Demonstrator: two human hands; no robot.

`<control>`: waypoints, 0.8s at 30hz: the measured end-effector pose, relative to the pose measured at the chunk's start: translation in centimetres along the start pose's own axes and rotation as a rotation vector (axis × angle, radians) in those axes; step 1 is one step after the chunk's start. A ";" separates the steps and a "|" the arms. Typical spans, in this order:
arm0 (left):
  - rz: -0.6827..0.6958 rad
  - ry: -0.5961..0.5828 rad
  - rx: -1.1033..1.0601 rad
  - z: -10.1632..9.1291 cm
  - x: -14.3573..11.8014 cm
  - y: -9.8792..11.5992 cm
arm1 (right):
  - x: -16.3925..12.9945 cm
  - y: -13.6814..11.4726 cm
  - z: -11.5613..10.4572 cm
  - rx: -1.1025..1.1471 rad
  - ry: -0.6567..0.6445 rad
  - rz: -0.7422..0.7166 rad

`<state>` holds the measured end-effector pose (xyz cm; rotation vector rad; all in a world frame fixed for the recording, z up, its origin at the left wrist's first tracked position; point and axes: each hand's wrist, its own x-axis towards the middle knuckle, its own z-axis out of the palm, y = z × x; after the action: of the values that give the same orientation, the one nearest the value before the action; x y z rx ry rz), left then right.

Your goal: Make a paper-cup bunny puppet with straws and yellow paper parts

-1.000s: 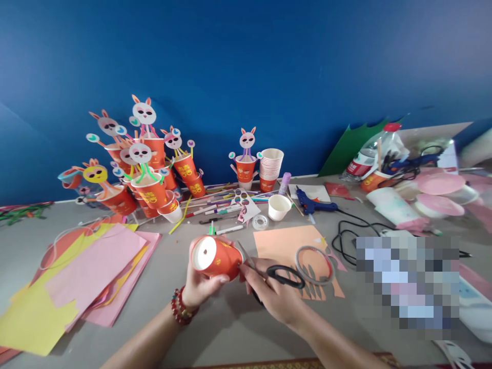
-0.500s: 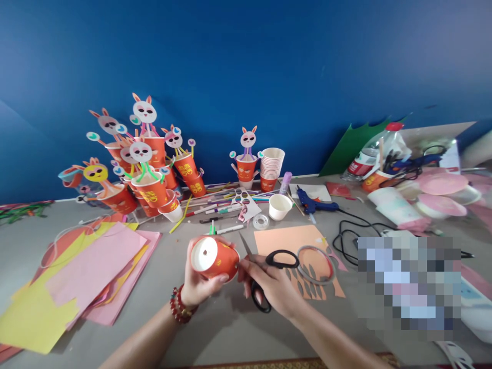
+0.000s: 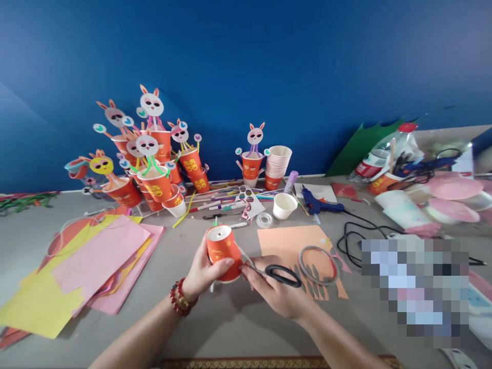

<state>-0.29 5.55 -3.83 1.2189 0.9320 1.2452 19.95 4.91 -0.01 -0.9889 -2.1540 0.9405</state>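
If the scissors (image 3: 269,270) slip in the curled right grip (image 3: 273,291), they could rip the cup (image 3: 223,252) the left grip (image 3: 202,271) hugs.

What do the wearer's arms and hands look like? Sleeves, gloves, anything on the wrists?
No sleeves or gloves in view on either arm. Left hand: dark red beaded bracelet at the wrist, looks like several strands, with a gold-toned piece. Right hand: nothing visible on the wrist. No cables or markings seen on either.
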 end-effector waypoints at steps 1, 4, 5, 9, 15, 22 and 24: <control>-0.017 -0.007 -0.016 0.0 0.0 0.1 | 0.1 0.0 0.0 -0.028 0.004 -0.042; -0.060 -0.058 -0.041 0.1 0.1 0.5 | 0.1 0.2 0.2 -0.139 0.021 -0.184; -0.078 -0.089 -0.050 0.1 0.2 0.6 | 0.1 0.3 0.3 -0.183 0.027 -0.229; -0.138 -0.155 -0.079 -0.1 0.2 0.6 | 0.2 0.5 0.4 -0.353 0.082 -0.365; -0.165 -0.221 -0.132 -0.1 0.4 0.3 | 0.4 0.5 -0.1 -0.408 0.115 -0.494; -0.015 -0.198 -0.266 0.3 0.3 0.1 | -0.1 -0.4 -1.2 -0.102 0.023 -0.190; 0.021 -0.176 -0.246 0.3 0.3 -0.1 | -0.2 -0.4 -1.0 -0.004 -0.014 -0.043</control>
<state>0.09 5.78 -3.86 1.1242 0.6191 1.2084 20.67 4.88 0.89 -0.9368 -2.1805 0.9257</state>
